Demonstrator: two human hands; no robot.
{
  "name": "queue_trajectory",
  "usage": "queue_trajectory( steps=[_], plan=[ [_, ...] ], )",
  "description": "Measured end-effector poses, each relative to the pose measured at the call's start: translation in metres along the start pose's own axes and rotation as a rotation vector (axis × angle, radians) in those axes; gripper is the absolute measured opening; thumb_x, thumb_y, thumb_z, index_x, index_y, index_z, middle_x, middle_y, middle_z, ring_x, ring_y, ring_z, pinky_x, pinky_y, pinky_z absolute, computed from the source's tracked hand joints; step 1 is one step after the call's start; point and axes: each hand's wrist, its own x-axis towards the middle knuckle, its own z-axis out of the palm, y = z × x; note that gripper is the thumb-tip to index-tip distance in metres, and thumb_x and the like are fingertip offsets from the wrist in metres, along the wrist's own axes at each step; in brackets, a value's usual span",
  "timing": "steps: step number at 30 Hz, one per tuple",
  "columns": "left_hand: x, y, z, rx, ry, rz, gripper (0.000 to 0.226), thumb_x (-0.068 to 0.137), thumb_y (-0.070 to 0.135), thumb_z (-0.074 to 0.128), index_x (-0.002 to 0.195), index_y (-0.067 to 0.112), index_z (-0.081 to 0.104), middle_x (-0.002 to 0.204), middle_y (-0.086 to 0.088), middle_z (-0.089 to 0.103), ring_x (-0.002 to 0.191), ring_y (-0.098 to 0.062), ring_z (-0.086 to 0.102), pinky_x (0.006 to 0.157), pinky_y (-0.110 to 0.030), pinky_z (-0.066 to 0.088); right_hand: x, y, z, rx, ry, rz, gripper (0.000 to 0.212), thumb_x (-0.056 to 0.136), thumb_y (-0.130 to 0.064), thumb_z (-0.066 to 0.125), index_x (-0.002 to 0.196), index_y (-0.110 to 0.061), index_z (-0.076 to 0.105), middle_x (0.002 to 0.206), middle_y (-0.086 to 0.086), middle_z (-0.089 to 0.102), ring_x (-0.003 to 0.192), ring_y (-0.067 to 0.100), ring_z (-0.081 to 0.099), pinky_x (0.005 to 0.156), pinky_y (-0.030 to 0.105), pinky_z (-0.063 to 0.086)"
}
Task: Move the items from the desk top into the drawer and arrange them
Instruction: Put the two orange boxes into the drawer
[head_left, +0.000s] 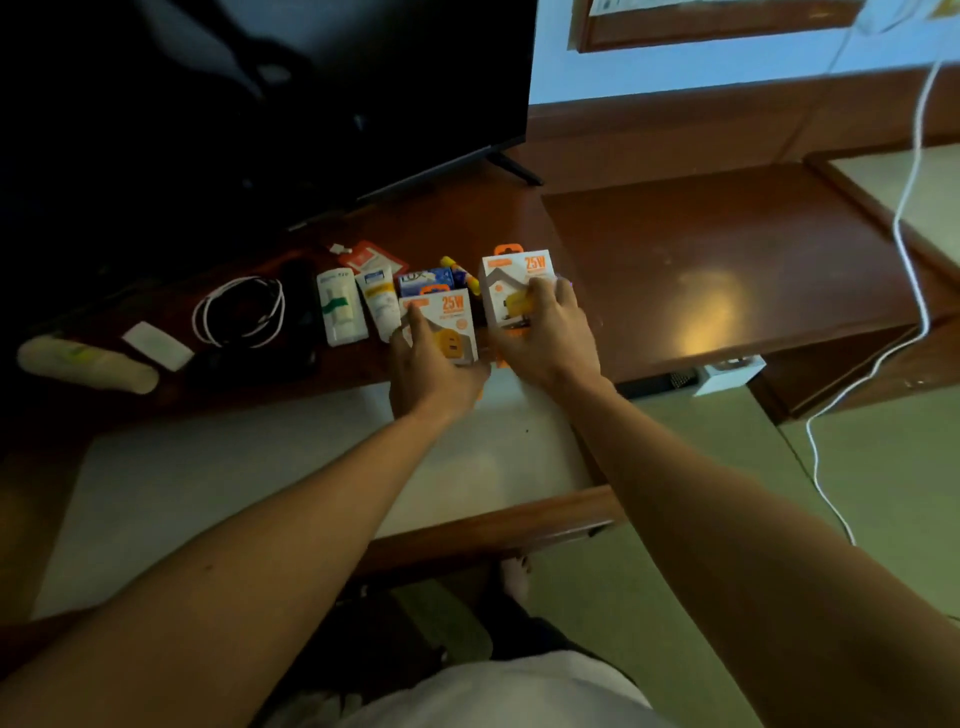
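Two white-and-orange 25W charger boxes stand at the desk's front edge. My left hand (431, 364) grips the left charger box (452, 317). My right hand (545, 332) grips the right charger box (511, 280). The open drawer (208, 478) with its pale bottom lies below both hands. Further left on the desk lie a blue soap box (422, 282), a white tube (379, 301), a white packet with a green stripe (338, 306), a coiled white cable (240, 310), a small white block (157, 345) and a pale bottle on its side (85, 362).
A dark TV screen (260, 104) stands at the back of the desk on a thin foot. A red sachet (371, 258) and a yellow pen (462, 273) lie behind the boxes. A white cable (909, 208) hangs down on the right over a lower wooden shelf (727, 260).
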Motion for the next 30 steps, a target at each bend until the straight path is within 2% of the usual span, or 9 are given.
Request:
queue_trajectory(
  steps=[3,10,18,22,24,28,30],
  plan=[
    [-0.031,-0.023,0.008,0.047,-0.055,0.013,0.116,0.069,0.051,0.077,0.155,0.033,0.001,0.153,0.002,0.018,0.133,-0.028,0.037,0.1,-0.046,0.045,-0.037,0.012,0.009,-0.014,-0.027,0.058,0.086,0.074,-0.063,0.061,0.144,-0.021,0.033,0.138,0.008,0.041,0.119,0.033,0.049,0.093,0.052,0.051],
    [-0.068,-0.061,0.029,0.087,-0.217,0.034,0.117,0.07,0.05,0.076,0.155,0.031,-0.002,0.154,0.006,0.015,0.135,-0.027,0.035,0.101,-0.041,0.044,-0.099,0.047,0.03,-0.095,-0.149,0.137,0.082,0.074,-0.059,0.064,0.141,-0.023,0.034,0.144,0.007,0.035,0.128,0.033,0.043,0.095,0.051,0.049],
    [-0.054,-0.073,0.059,0.1,-0.32,-0.105,0.123,0.07,0.05,0.082,0.156,0.026,-0.001,0.153,-0.006,0.02,0.134,-0.032,0.035,0.107,-0.04,0.037,-0.092,0.068,0.054,-0.157,-0.321,0.252,0.089,0.077,-0.062,0.066,0.144,-0.017,0.031,0.141,0.012,0.035,0.125,0.037,0.044,0.094,0.05,0.048],
    [-0.039,-0.08,0.072,0.122,-0.369,-0.146,0.122,0.069,0.05,0.083,0.156,0.025,0.001,0.148,-0.008,0.024,0.13,-0.032,0.039,0.106,-0.039,0.039,-0.081,0.078,0.062,-0.185,-0.425,0.324,0.097,0.082,-0.055,0.069,0.153,-0.013,0.018,0.147,0.017,0.029,0.132,0.041,0.039,0.101,0.049,0.042],
    [-0.033,-0.081,0.076,0.148,-0.384,-0.157,0.117,0.07,0.045,0.083,0.157,0.023,0.008,0.145,-0.01,0.029,0.128,-0.032,0.042,0.106,-0.037,0.04,-0.078,0.081,0.065,-0.208,-0.476,0.339,0.099,0.084,-0.053,0.068,0.156,-0.014,0.012,0.148,0.019,0.026,0.133,0.042,0.037,0.103,0.048,0.041],
    [-0.027,-0.081,0.08,0.135,-0.403,-0.107,0.084,0.07,0.026,0.082,0.142,0.026,0.038,0.129,-0.011,0.048,0.114,-0.03,0.054,0.095,-0.033,0.048,-0.072,0.086,0.071,-0.283,-0.558,0.359,0.101,0.085,-0.051,0.067,0.157,-0.014,0.006,0.149,0.021,0.022,0.132,0.043,0.038,0.101,0.048,0.042],
    [-0.024,-0.083,0.081,0.114,-0.409,-0.111,0.089,0.066,0.019,0.081,0.142,0.034,0.037,0.125,-0.009,0.051,0.109,-0.028,0.058,0.092,-0.036,0.053,-0.068,0.084,0.071,-0.359,-0.584,0.382,0.103,0.084,-0.047,0.07,0.156,-0.011,0.006,0.15,0.024,0.023,0.134,0.044,0.037,0.102,0.048,0.042]
  ],
)
